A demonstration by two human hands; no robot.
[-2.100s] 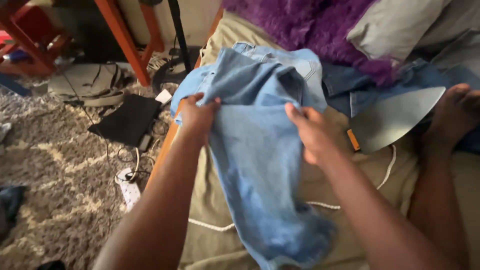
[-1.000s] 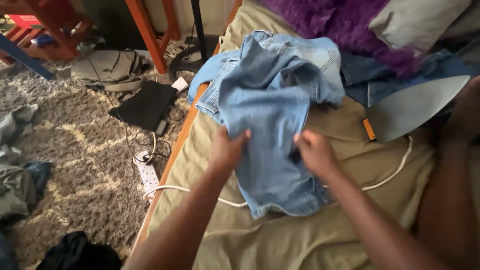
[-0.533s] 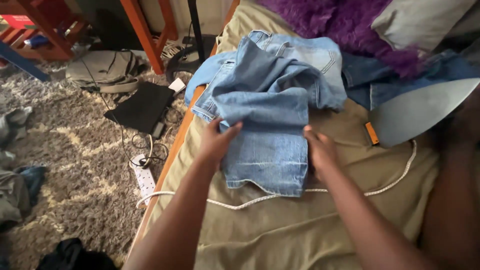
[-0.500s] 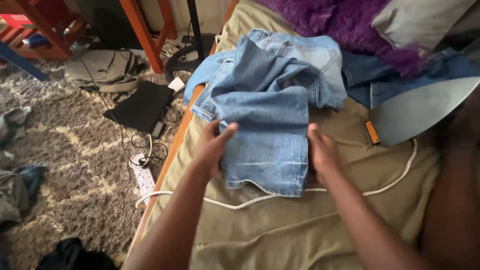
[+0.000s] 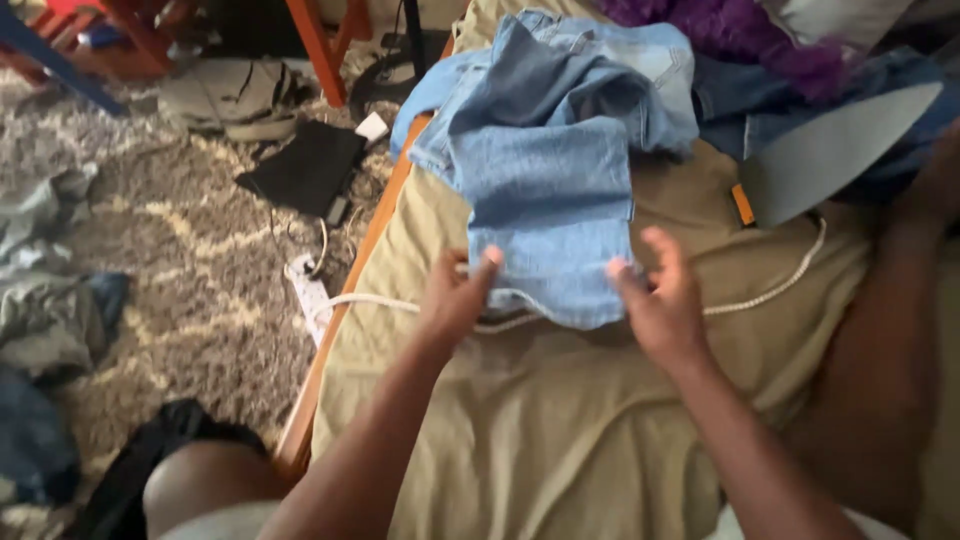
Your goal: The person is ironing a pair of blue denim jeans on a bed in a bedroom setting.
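The left hand [image 5: 452,300] has its fingers loosely curled, one fingertip raised against the lower left corner of the folded light-blue jeans [image 5: 548,215], touching the hem rather than clearly gripping it. The right hand [image 5: 660,305] is held with fingers spread, the tips at the lower right corner of the same fold; whether they pinch the cloth I cannot tell, since the picture is blurred. The jeans lie just above the middle of the frame, on the olive-tan sheet [image 5: 560,430] of a bed, their bunched waistband reaching towards the top edge. A white cord [image 5: 770,292] runs across the sheet under the hem, from the left bed edge to the right. At the right, just beside the jeans, a grey flat iron [image 5: 830,150] with a small orange tab lies on darker blue denim [image 5: 725,95]. Purple fluffy fabric [image 5: 740,30] fills the upper right. On the shaggy patterned rug [image 5: 180,240] at the left sit a white power strip [image 5: 305,285], a black flat pouch [image 5: 305,170], a tan bag [image 5: 230,95] and heaps of clothes [image 5: 50,300]. Orange-red wooden legs [image 5: 320,45] stand in the upper left.
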